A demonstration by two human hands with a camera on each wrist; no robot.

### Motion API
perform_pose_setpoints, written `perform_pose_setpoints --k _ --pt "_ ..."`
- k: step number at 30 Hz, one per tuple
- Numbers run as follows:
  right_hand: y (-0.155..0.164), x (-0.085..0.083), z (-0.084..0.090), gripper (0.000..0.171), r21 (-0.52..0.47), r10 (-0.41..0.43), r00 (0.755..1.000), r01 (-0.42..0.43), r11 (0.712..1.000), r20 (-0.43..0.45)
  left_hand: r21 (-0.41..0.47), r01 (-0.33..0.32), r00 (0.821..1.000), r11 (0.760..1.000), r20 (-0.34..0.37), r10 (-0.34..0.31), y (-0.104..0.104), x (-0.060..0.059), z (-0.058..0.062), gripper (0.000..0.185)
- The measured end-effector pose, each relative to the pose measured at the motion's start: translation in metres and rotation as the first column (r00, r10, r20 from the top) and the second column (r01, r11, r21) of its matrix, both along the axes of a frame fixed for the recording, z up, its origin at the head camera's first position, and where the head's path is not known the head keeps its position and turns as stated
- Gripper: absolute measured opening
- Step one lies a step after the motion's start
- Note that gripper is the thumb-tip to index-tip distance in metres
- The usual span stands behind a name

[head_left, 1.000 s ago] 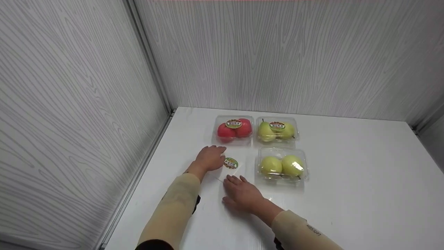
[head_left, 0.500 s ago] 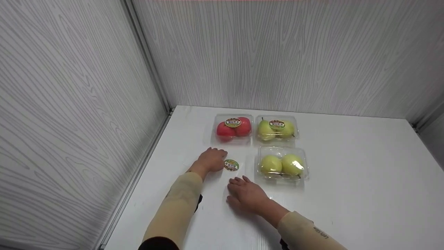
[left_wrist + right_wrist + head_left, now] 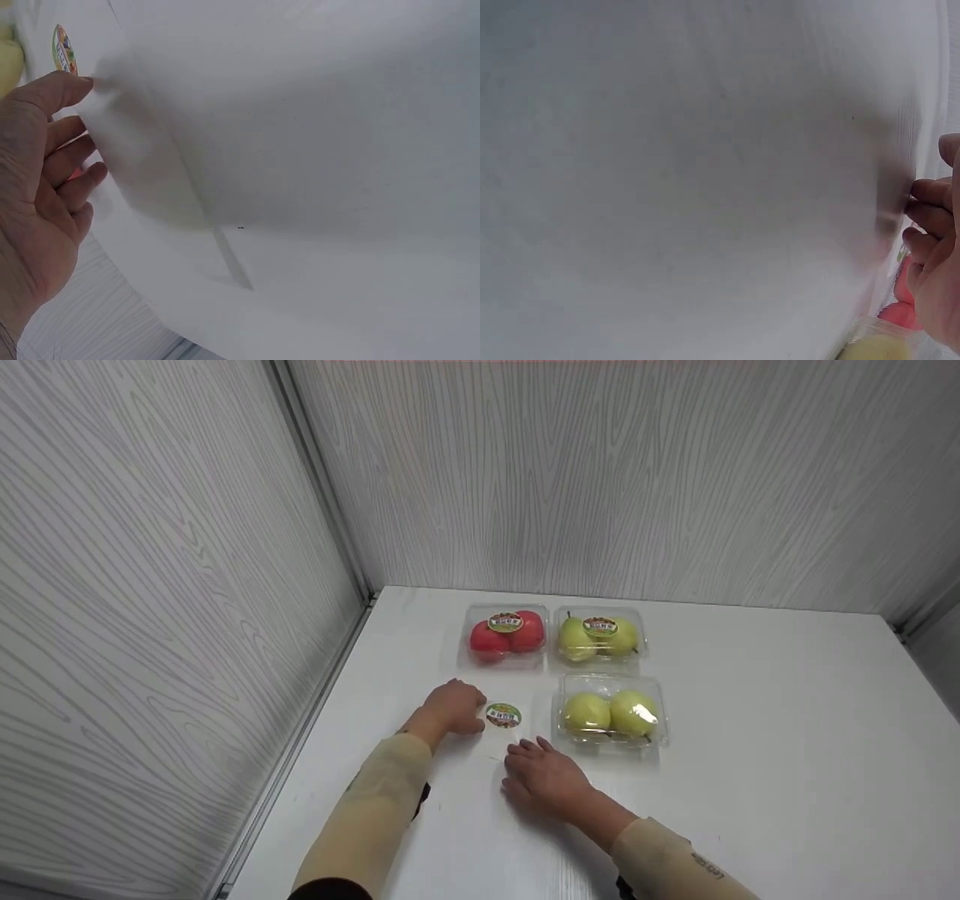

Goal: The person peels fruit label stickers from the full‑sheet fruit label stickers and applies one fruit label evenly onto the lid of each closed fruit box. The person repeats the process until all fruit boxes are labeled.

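In the head view, an oval fruit sticker [image 3: 503, 715] with a green and red border sits on a thin pale sheet between my two hands. My left hand [image 3: 454, 708] is at the sheet's left side and pinches its edge. Seen from the left wrist, the thumb lies over the edge of the sheet [image 3: 150, 157], which curves up, and some fingertips are hidden behind it. My right hand [image 3: 546, 776] rests low in front of the sticker, fingers loosely bent, fingertips near the sheet's front edge. A clear box of pears [image 3: 611, 711] without a sticker stands to its upper right.
Behind the hands stand a clear box of red round fruits [image 3: 507, 637] and a clear box of pears [image 3: 600, 634], each with an oval sticker on its lid. Wood-grain panels [image 3: 600, 480] close off the back and left of the white table [image 3: 765, 735].
My right hand has slid a little to the right, away from the left hand. The sticker has shifted slightly right and turned a bit, with the left hand staying close beside it.
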State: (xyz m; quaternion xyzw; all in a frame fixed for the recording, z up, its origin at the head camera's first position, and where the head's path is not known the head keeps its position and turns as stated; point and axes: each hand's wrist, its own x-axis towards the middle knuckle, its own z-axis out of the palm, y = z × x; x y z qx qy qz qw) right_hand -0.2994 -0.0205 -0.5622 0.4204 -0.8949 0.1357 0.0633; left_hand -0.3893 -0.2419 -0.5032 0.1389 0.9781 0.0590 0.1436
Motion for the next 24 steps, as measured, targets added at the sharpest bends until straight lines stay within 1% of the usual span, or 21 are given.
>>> perform_pose_setpoints --k 2,6,8,10,14,16,18,21,24 --pt "0.001 0.0 0.0 0.027 -0.004 -0.004 1.0 0.004 1.0 0.007 -0.003 0.003 1.0 1.0 -0.008 -0.003 0.0 0.001 0.001 0.051" --pt "0.0 0.001 0.0 0.03 0.008 -0.018 0.999 0.018 1.0 0.039 -0.011 0.032 0.998 0.999 -0.055 -0.033 0.0 0.001 0.004 0.053" --pt "-0.001 0.001 0.001 0.032 0.014 -0.025 0.998 0.024 1.0 0.059 -0.015 0.039 0.997 0.999 -0.064 -0.04 0.0 0.002 0.005 0.055" --pt "-0.001 0.001 0.001 0.032 0.02 -0.03 0.997 0.029 0.999 0.072 0.0 0.028 0.998 1.0 -0.05 -0.028 0.001 0.001 0.006 0.056" --pt "-0.003 0.001 0.0 0.031 0.029 -0.031 0.997 0.029 0.999 0.071 0.069 -0.028 0.999 0.997 0.022 0.026 0.002 -0.002 0.006 0.055" --pt "-0.003 0.0 0.0 0.029 0.031 -0.03 0.998 0.028 0.999 0.062 0.103 -0.049 0.998 0.993 0.051 0.044 0.003 -0.002 0.009 0.053" --pt "-0.003 0.0 0.001 0.03 0.036 -0.03 0.998 0.028 0.999 0.059 0.126 -0.049 0.997 0.991 0.059 0.042 0.004 -0.002 0.013 0.049" --pt "-0.002 0.001 0.002 0.031 0.038 -0.029 0.998 0.027 0.999 0.055 0.159 -0.037 0.998 0.987 0.052 0.029 0.006 -0.003 0.02 0.043" --pt "-0.001 0.003 0.003 0.031 0.017 -0.026 0.997 0.024 1.0 0.076 0.198 -0.039 0.998 0.979 0.046 0.031 0.005 -0.007 0.026 0.037"
